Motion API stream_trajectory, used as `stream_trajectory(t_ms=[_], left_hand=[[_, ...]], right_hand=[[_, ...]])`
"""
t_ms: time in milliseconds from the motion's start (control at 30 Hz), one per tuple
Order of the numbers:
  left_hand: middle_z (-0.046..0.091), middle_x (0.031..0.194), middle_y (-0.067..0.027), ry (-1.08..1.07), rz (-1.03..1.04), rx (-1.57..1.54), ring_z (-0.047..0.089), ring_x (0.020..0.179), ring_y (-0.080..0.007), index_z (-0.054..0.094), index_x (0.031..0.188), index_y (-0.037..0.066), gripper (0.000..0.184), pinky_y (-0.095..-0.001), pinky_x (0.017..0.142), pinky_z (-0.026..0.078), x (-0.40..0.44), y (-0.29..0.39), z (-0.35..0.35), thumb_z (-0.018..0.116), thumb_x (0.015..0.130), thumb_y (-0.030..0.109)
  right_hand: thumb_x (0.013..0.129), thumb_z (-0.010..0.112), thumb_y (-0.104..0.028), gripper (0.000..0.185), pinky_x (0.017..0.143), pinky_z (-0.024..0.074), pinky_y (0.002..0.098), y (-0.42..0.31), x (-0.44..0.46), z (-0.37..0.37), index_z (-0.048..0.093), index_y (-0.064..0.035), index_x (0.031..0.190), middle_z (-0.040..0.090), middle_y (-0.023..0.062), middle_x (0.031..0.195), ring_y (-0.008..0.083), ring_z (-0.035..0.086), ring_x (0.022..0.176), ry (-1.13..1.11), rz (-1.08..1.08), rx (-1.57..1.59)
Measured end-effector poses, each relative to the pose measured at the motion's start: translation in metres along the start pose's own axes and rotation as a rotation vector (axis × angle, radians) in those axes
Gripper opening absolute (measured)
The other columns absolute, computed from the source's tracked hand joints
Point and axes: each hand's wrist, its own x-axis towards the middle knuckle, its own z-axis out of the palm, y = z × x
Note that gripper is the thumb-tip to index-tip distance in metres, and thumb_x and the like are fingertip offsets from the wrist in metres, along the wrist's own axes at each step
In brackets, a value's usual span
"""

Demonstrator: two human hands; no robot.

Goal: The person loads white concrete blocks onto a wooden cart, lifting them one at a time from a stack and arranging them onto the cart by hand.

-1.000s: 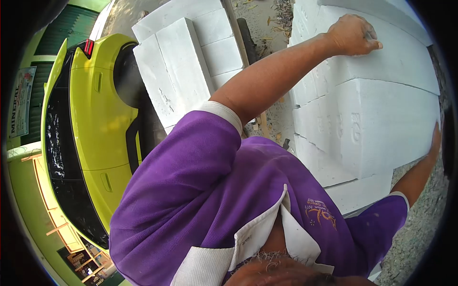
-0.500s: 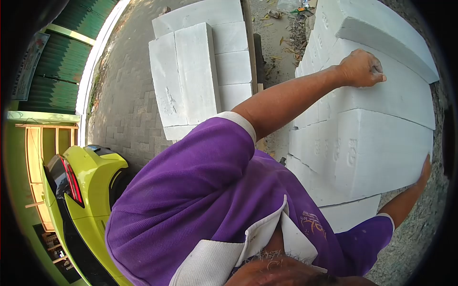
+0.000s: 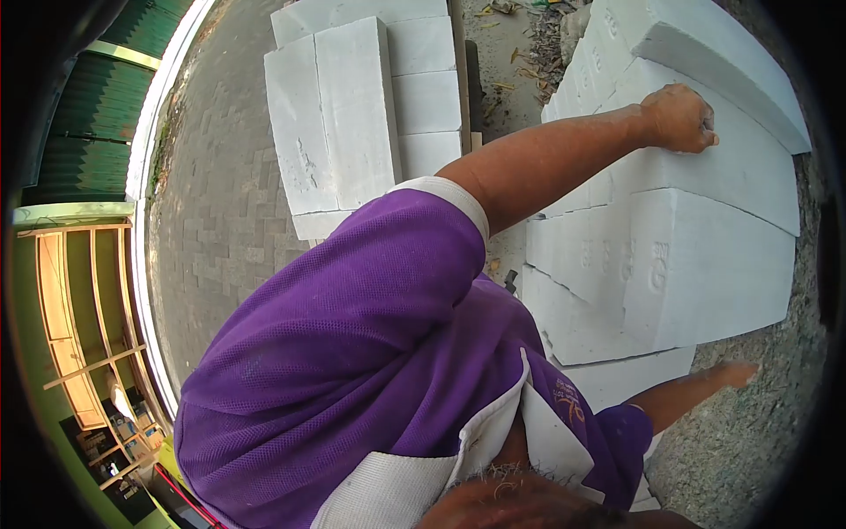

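Observation:
My left hand [image 3: 679,119] is closed in a fist over the stack of white blocks on the right. What its fingers hold, if anything, cannot be made out. Just below it is a large white block [image 3: 723,264] with a mark pressed into its side. A thick upper block [image 3: 718,66] stands beyond my knuckles. Low on the right, my right hand [image 3: 738,375] is apart from the blocks, over the rough grey ground. It is small and blurred, so its fingers do not show clearly.
A second stack of white blocks [image 3: 352,115] stands at the upper middle, with a strip of dirt and dry leaves [image 3: 507,62] between the stacks. Grey paving [image 3: 220,203] lies to the left. Green shutters [image 3: 84,137] and a wooden frame [image 3: 88,309] line the far left.
My right hand has come away from the block's side, down and to the left. My left hand stays closed above the stack. The view has shifted, and most of the yellow-green car has left it.

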Motion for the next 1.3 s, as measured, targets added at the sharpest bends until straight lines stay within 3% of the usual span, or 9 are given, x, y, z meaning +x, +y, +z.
stream_trajectory(t_ms=[100,233,633,900,1000,1033,1067,1133,1300], left_hand=[[0.075,0.095,-0.0095,-0.001,-0.006,-0.007,0.069,0.096,-0.0292,0.076,0.096,0.009,0.028,-0.0386,0.089,0.053,-0.001,0.000,0.000,0.070,0.084,0.033],[0.074,0.094,-0.0101,0.028,0.016,0.065,0.068,0.095,-0.0303,0.076,0.096,0.009,0.030,-0.0394,0.089,0.053,-0.001,0.000,0.004,0.071,0.083,0.036],[0.070,0.109,-0.0140,0.156,0.322,-0.025,0.064,0.107,-0.0316,0.072,0.099,0.006,0.041,-0.0380,0.093,0.051,-0.221,-0.051,-0.084,0.075,0.083,0.043],[0.070,0.111,-0.0228,-0.208,-1.031,0.454,0.067,0.105,-0.0360,0.071,0.109,-0.001,0.052,-0.0429,0.092,0.052,-0.721,-0.251,-0.266,0.075,0.081,0.043],[0.069,0.081,-0.0242,-0.227,-1.465,0.570,0.070,0.073,-0.0356,0.072,0.088,-0.002,0.048,-0.0457,0.068,0.051,-0.934,-0.262,-0.325,0.074,0.079,0.045],[0.069,0.076,-0.0214,-0.369,-1.212,0.728,0.069,0.069,-0.0305,0.072,0.089,-0.001,0.047,-0.0422,0.067,0.052,-1.042,-0.289,-0.330,0.074,0.081,0.045],[0.072,0.098,-0.0245,0.091,-1.868,0.336,0.069,0.094,-0.0393,0.072,0.102,-0.003,0.049,-0.0474,0.081,0.053,-1.005,-0.208,-0.332,0.076,0.081,0.041],[0.071,0.102,-0.0167,0.410,-2.007,0.052,0.069,0.088,-0.0345,0.072,0.109,0.002,0.047,-0.0461,0.078,0.053,-1.082,-0.184,-0.313,0.078,0.081,0.039],[0.069,0.094,-0.0116,0.188,-2.099,-0.119,0.067,0.076,-0.0253,0.071,0.108,0.001,0.048,-0.0401,0.061,0.050,-1.120,-0.155,-0.247,0.075,0.083,0.041]], right_hand=[[0.097,0.053,-0.027,0.048,0.091,0.0544,0.0432,0.055,-0.165,-0.074,0.053,0.0088,0.128,0.069,0.0222,0.112,0.0324,0.068,0.106,-0.186,0.481,0.517],[0.097,0.053,-0.028,0.050,0.101,0.0459,0.0419,0.111,-0.406,-0.161,0.050,0.0093,0.131,0.063,0.0232,0.124,0.0346,0.062,0.118,-0.688,0.874,0.253],[0.092,0.061,-0.012,0.033,0.085,0.0513,0.0343,0.063,-0.502,-0.224,0.062,0.0108,0.116,0.070,0.0187,0.103,0.0256,0.068,0.091,-0.878,0.199,0.192],[0.091,0.066,-0.020,0.041,0.076,0.0471,0.0284,-0.002,-0.592,-0.227,0.059,0.0009,0.125,0.070,0.0109,0.104,0.0191,0.068,0.090,-1.413,0.326,0.046],[0.091,0.063,-0.025,0.043,0.079,0.0460,0.0321,-0.033,-0.627,-0.223,0.058,-0.0030,0.128,0.069,0.0095,0.110,0.0192,0.069,0.094,-1.535,0.322,0.020],[0.092,0.062,-0.026,0.043,0.080,0.0462,0.0323,-0.047,-0.638,-0.222,0.058,-0.0032,0.128,0.069,0.0102,0.110,0.0195,0.069,0.094,-1.560,0.330,0.034],[0.092,0.062,-0.026,0.043,0.080,0.0464,0.0326,-0.057,-0.649,-0.220,0.058,-0.0035,0.127,0.069,0.0108,0.110,0.0198,0.069,0.094,-1.584,0.336,0.049],[0.092,0.066,-0.026,0.041,0.075,0.0475,0.0303,-0.078,-0.669,-0.210,0.060,-0.0014,0.125,0.070,0.0108,0.106,0.0191,0.069,0.091,-1.611,0.360,0.143],[0.093,0.062,-0.025,0.042,0.079,0.0477,0.0317,-0.146,-0.708,-0.180,0.056,-0.0015,0.128,0.069,0.0127,0.109,0.0205,0.069,0.094,-1.694,0.348,0.251]])
